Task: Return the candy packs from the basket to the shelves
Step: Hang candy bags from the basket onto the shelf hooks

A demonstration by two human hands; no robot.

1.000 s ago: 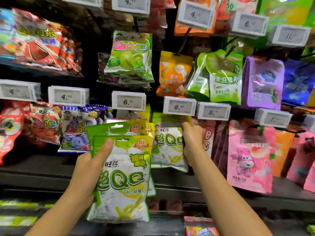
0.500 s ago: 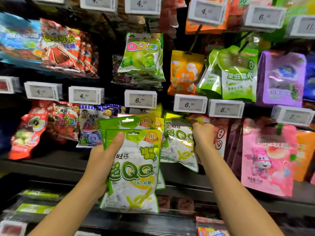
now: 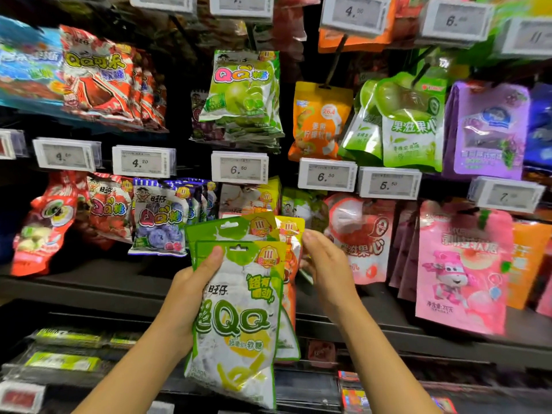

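Note:
My left hand [image 3: 185,297] grips a small stack of candy packs in front of the shelf; the front one is a green and white QQ pack [image 3: 236,324], held upright with my thumb across its top. My right hand [image 3: 325,264] is at the stack's right edge, thumb and fingers closed on a yellow-topped rear pack [image 3: 288,227]. A matching green pack [image 3: 301,207] hangs on the peg under the 6.50 price tag [image 3: 327,174]. The basket is not in view.
Pegs of hanging candy fill the shelf: blue QQ packs [image 3: 161,219] to the left, pink packs [image 3: 460,270] to the right, green apple packs [image 3: 245,97] above. A dark shelf ledge [image 3: 89,282] runs below the pegs, with more goods on a lower shelf [image 3: 62,360].
My right hand let go of the green pack hanging under the 6.50 tag and came down and left to the stack in my left hand. The view shifted slightly.

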